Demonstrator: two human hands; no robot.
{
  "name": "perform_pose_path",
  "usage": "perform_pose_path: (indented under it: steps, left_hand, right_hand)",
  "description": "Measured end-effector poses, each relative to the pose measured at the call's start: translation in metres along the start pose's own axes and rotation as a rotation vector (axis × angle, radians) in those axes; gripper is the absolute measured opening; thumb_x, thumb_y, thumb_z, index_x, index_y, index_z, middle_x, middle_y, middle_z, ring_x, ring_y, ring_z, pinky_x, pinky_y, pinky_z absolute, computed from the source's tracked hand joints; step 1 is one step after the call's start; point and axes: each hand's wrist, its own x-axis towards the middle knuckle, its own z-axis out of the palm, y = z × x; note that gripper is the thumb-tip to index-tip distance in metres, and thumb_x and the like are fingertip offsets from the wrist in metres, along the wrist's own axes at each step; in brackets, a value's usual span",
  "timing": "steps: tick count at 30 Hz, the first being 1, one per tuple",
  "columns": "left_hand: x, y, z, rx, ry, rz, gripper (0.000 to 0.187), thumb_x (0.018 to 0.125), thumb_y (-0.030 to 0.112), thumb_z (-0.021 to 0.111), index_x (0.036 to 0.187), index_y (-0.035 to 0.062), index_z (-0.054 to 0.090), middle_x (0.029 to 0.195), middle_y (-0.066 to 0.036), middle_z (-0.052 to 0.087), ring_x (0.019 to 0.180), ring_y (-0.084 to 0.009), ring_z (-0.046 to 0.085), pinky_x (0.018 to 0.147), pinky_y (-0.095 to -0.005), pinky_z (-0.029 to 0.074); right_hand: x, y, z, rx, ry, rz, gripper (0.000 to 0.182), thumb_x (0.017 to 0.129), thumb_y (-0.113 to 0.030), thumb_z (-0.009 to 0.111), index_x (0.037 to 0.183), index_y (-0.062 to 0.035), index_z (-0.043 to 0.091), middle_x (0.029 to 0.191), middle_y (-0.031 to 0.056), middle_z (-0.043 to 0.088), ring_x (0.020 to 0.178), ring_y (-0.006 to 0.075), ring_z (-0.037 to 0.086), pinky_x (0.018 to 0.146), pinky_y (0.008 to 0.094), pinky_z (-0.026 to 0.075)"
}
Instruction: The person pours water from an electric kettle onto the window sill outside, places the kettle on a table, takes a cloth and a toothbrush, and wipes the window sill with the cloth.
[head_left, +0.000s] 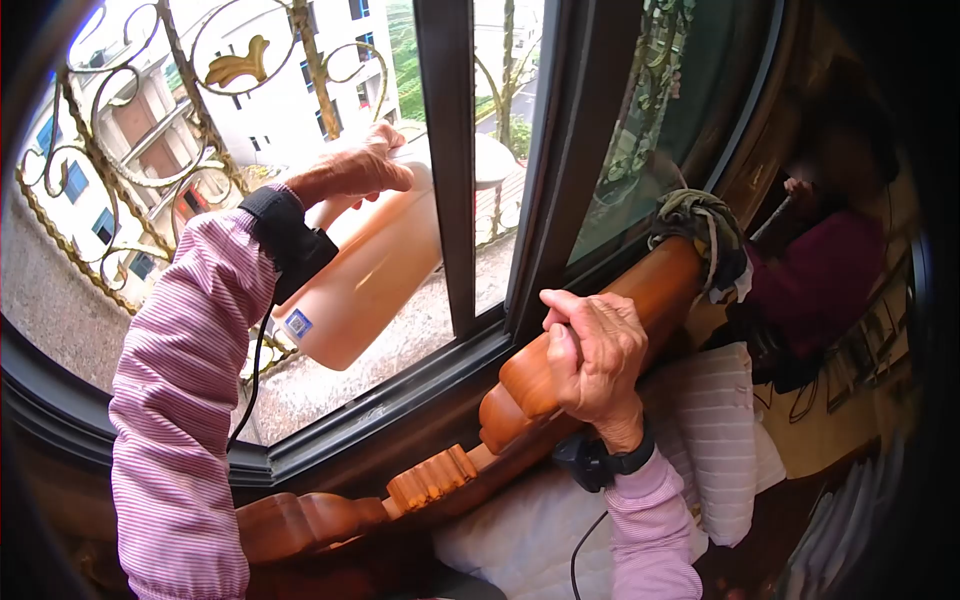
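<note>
Out through the open window, my left hand [365, 170] is closed on the handle of a peach-coloured plastic watering can [375, 270]. The can is tilted, its base with a small blue-and-white label toward me and its pale round spout head [488, 160] pointing away, partly behind the window frame. What comes from the spout, if anything, cannot be made out. My right hand [600, 355] is closed over the top of a carved wooden headboard [530, 385], its fingers curled and its thumb bent against them. Both wrists wear black straps with cables.
Dark window frames [450, 170] stand between the hands. Beyond is an ornate metal grille [200, 110] above a rough ledge [305, 395]. A bundle of cloth [705, 235] hangs on the headboard's far end. A striped pillow [715, 430] lies below. Another person [820, 270] is at the right.
</note>
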Motion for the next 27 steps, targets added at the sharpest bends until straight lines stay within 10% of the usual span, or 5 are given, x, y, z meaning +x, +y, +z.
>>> perform_pose_path:
  steps: [4, 27]
  left_hand:
    - [0.025, -0.009, 0.005, -0.016, 0.018, 0.013, 0.079, 0.069, 0.045, 0.079, 0.119, -0.002, 0.039, 0.057, -0.003, 0.049, 0.041, -0.0101, 0.049, 0.033, -0.0251, 0.039]
    - [0.052, -0.018, 0.01, -0.144, -0.057, 0.164, 0.066, 0.073, 0.044, 0.073, 0.11, -0.0012, 0.043, 0.063, -0.006, 0.052, 0.049, -0.0137, 0.054, 0.037, -0.0291, 0.046]
  right_hand:
    - [0.0, 0.0, -0.001, -0.004, 0.024, 0.003, 0.025, 0.075, -0.009, 0.052, 0.097, -0.0031, 0.062, 0.072, 0.0055, 0.061, 0.066, 0.0227, 0.061, 0.074, 0.0354, 0.044]
    - [0.002, -0.002, 0.0, -0.013, -0.031, 0.023, 0.024, 0.075, -0.006, 0.052, 0.096, -0.0032, 0.062, 0.07, 0.0044, 0.061, 0.067, 0.0228, 0.061, 0.074, 0.0351, 0.044]
